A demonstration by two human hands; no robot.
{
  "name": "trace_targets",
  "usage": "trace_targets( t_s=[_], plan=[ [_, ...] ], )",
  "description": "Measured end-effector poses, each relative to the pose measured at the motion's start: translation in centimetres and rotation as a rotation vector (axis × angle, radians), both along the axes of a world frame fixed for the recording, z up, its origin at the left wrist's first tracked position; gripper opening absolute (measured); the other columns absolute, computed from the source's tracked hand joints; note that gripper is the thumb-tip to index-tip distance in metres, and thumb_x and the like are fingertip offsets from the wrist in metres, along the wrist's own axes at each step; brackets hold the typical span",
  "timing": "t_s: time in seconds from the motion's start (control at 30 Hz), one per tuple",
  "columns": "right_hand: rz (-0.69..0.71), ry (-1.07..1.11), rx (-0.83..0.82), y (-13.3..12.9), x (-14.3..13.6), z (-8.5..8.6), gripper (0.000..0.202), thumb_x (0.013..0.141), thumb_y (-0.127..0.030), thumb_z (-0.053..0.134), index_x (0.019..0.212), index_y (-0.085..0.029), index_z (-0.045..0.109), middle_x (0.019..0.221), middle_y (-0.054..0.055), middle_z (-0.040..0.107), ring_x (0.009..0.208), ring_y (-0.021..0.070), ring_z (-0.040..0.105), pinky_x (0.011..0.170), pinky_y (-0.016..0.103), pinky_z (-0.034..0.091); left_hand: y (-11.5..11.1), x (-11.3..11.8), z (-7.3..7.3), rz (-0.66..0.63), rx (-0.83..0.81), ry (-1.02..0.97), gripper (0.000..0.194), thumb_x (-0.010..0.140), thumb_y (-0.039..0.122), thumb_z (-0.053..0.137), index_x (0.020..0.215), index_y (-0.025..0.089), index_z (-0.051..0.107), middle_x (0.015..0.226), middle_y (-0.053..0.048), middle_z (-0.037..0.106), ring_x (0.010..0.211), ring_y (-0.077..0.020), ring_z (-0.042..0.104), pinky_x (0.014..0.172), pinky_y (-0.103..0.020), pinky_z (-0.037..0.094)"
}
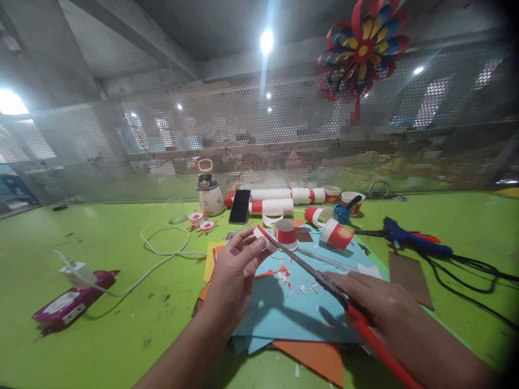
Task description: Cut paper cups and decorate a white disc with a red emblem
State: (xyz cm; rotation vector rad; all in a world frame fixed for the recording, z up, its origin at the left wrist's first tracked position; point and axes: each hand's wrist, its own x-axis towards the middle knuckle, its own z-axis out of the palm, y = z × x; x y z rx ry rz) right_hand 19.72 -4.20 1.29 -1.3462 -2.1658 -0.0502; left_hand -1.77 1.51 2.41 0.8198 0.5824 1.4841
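My left hand (pixel 239 262) is closed on a small red and white paper cup piece (pixel 266 240), held up above the blue paper (pixel 279 313). In my right hand (pixel 377 300) is a pair of scissors (pixel 314 273) with red handles, its blades reaching left to the piece's edge. Whether the blades are parted I cannot tell. Just behind the piece stands a red and white paper cup (pixel 286 232). Another cup (pixel 337 234) lies tilted to the right. Small red and white scraps (pixel 284 276) are scattered on the blue paper.
A glue gun (pixel 417 240) with black cable lies at right, near brown cardboard (pixel 410 278). A phone (pixel 240 206), water bottle (pixel 210 194) and stacked cups (pixel 287 194) stand at the back. At left, a purple power strip (pixel 75 302) carries a charger (pixel 77 274) with a white cable.
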Motion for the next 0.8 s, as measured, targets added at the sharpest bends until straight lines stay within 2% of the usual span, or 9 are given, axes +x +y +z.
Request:
trace_targets(
  t_s=[0.17,0.37,0.47,0.8],
  plan=[
    [0.031,-0.027,-0.127,0.0,0.0,0.1,0.032,0.085,-0.017,0.05,0.11,-0.025,0.068,0.082,0.007,0.071,0.076,0.0247,0.069,0.068,0.036,0.057,-0.1,0.2,-0.2,0.026,-0.004,0.021,0.03,0.066,0.016,0.081,0.093,0.012,0.066,0.092,-0.008,0.072,0.088,-0.0182,0.067,0.091,-0.035,0.051],
    [0.041,-0.056,-0.231,0.0,0.4,-0.8,0.037,0.089,-0.014,0.039,0.117,-0.027,0.061,0.088,0.007,0.068,0.084,0.0262,0.068,0.076,0.044,0.056,-0.1,0.2,-0.4,0.032,-0.015,0.036,0.031,0.068,0.017,0.08,0.095,0.012,0.065,0.096,-0.009,0.07,0.091,-0.0194,0.067,0.094,-0.036,0.05],
    [0.037,-0.046,-0.256,0.0,0.5,-1.1,0.035,0.09,-0.015,0.04,0.116,-0.028,0.06,0.092,0.007,0.068,0.089,0.0273,0.067,0.079,0.047,0.055,-0.1,0.2,-0.5,0.026,-0.007,0.023,0.03,0.068,0.016,0.08,0.094,0.012,0.065,0.095,-0.009,0.07,0.091,-0.0192,0.067,0.093,-0.036,0.05],
    [0.025,-0.056,-0.267,-0.3,0.3,-0.8,0.027,0.093,-0.024,0.042,0.112,-0.028,0.062,0.095,0.009,0.07,0.09,0.0291,0.068,0.072,0.043,0.057,-0.2,0.3,-0.3,0.026,-0.008,0.015,0.029,0.067,0.017,0.081,0.091,0.012,0.066,0.094,-0.009,0.07,0.09,-0.0192,0.067,0.093,-0.037,0.05]
  ],
)
